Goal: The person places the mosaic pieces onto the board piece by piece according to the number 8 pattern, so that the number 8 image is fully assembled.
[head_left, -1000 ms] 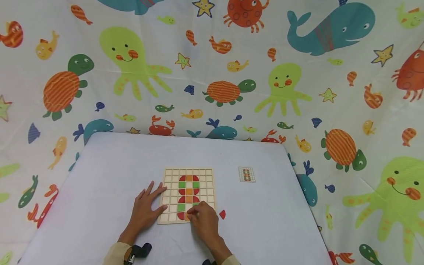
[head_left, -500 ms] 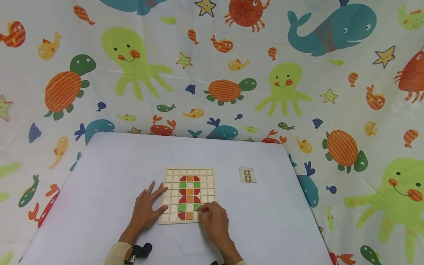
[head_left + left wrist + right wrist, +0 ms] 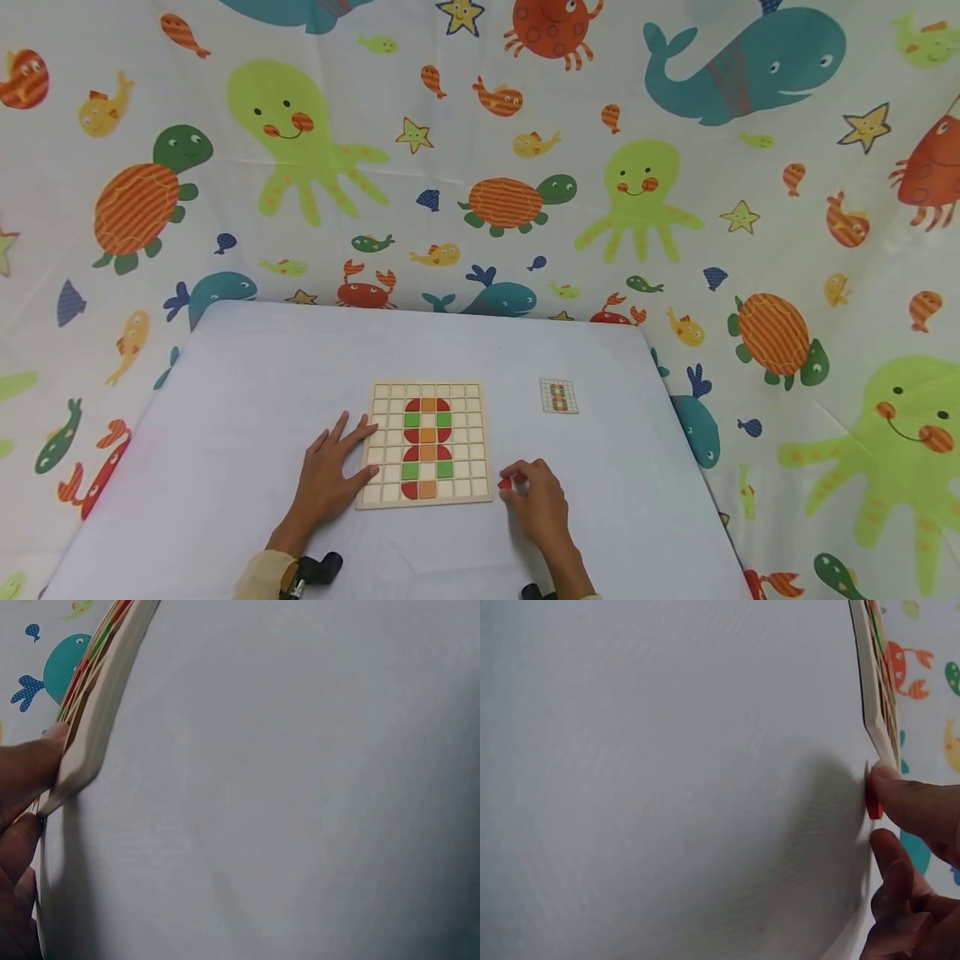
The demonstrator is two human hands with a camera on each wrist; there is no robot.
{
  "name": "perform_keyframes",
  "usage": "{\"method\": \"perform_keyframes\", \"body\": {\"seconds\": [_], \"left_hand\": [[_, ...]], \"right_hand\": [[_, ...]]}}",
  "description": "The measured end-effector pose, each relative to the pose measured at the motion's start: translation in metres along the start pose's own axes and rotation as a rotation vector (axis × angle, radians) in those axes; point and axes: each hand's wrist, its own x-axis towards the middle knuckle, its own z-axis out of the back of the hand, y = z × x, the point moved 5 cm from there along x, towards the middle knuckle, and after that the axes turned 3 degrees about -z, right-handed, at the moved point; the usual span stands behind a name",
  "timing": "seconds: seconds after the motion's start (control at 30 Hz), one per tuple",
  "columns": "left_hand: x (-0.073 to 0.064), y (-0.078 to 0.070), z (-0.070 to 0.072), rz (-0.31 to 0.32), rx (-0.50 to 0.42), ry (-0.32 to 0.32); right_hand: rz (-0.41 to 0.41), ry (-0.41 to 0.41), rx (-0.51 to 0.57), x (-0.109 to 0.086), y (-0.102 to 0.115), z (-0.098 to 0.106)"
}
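Observation:
A square wooden grid board lies on the white-covered table, with red, orange and green tiles forming an upright figure in its middle columns. My left hand rests at the board's left edge, its fingers spread and the thumb touching the rim; the left wrist view shows the thumb against the board's edge. Right of the board, my right hand pinches a small red quarter-round tile by the table surface. In the right wrist view the thumb is on this red tile; the opposing fingertip is partly hidden.
A small card printed with a gridded pattern lies on the table, beyond the board to the right. Behind the table hangs a cloth with sea animals. Dark devices are strapped to the wrists.
My right hand has left the orange tile in the board's bottom row and moved right to the red tile beside the board, which it now pinches. My left hand has stayed put.

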Motion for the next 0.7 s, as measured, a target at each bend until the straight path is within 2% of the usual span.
{"method": "perform_keyframes", "body": {"seconds": [0.27, 0.37, 0.53, 0.7], "left_hand": [[0.0, 0.001, 0.0, -0.005, -0.006, -0.001], [-0.001, 0.003, -0.002, 0.001, -0.003, 0.006], [-0.001, 0.004, -0.002, 0.0, -0.004, 0.001], [-0.003, 0.003, -0.001, -0.013, 0.002, -0.024]], "right_hand": [[-0.003, -0.025, -0.028, 0.001, -0.003, -0.004], [-0.011, -0.023, -0.004, 0.0, -0.004, -0.003], [0.002, -0.039, 0.154, -0.001, 0.002, 0.001], [0.04, 0.014, 0.312, -0.003, 0.02, -0.012]]}}
